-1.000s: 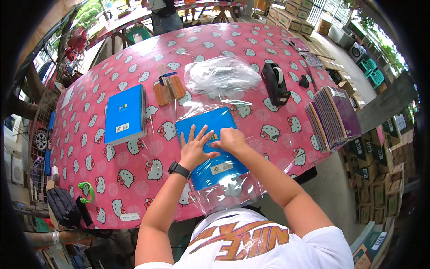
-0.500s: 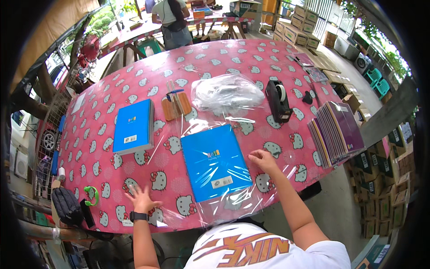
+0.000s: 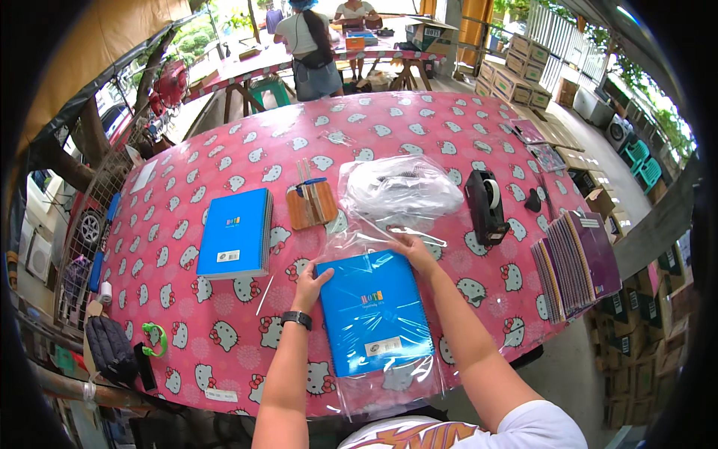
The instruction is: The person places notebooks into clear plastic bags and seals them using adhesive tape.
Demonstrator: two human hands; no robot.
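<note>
A blue spiral notebook (image 3: 376, 314) lies on the table in front of me. Clear plastic (image 3: 407, 382) covers it and spreads past its near and far edges. At its far left corner is my left hand (image 3: 307, 287), with the thumb over the edge and the fingers closed on the plastic. My right hand (image 3: 414, 251) is at the far right corner, its fingers bent onto the plastic at the far edge. Parts of the fingertips are hidden. Left of this notebook is a stack of blue spiral notebooks (image 3: 235, 230).
Beyond the notebook lie a heap of clear plastic (image 3: 404, 187), a wooden holder with tools (image 3: 313, 206) and a black tape dispenser (image 3: 488, 208). Purple spiral notebooks (image 3: 576, 258) stand at the right edge. A black pouch (image 3: 112, 344) sits far left. Other people work at a farther table.
My left hand has moved right and away from me, from the bare table to the notebook's edge. My right hand has moved from beside the notebook to its far corner.
</note>
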